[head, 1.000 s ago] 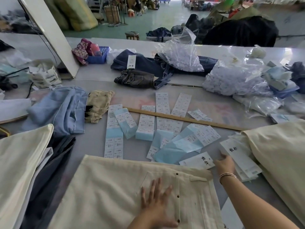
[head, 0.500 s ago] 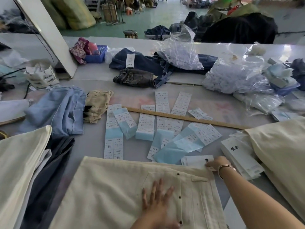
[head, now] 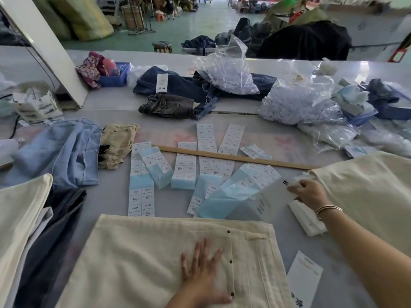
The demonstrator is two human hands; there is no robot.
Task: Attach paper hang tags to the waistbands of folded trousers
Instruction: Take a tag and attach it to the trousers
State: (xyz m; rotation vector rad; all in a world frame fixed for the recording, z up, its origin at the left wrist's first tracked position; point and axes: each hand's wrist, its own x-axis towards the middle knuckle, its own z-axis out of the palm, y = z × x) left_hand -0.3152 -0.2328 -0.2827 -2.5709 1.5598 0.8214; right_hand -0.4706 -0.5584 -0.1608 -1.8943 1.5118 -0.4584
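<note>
A: Evidently the folded cream cotton trousers point(head: 155, 258) are laid nearest the body, with the waistband and its row of dark rivets turned toward the right side. Why is that so?

B: Probably so that the waistband is brought within reach of the tag pile. The cloth is pinned flat by the left hand point(head: 203, 272), whose fingers are spread straight across the back pocket; nothing is gripped, it is only pressed.

A: And the white paper hang tag with black lettering point(head: 281, 192)?

B: It is pinched at its edge by the right hand point(head: 308, 193), the fingers curled over it and the thumb beneath. It is blurred, so whether one tag or several are taken cannot be told. It is held above the table, just beyond the stack of white hang tags point(head: 308, 221), well apart from the waistband.

A: So nothing is attached yet?

B: No tag is seen on this waistband. A further white tag point(head: 304, 272) lies loose on the grey table point(head: 347, 283) beside the trousers.

A: What is set further out?

B: Strips of printed white and pale blue size stickers point(head: 142, 192) are fanned out beyond the trousers, presumably for sorting by size, with a long wooden ruler point(head: 235, 157) across them. More cream trousers are piled to the right point(head: 367, 196), perhaps kept apart as done or waiting; which cannot be judged.
</note>
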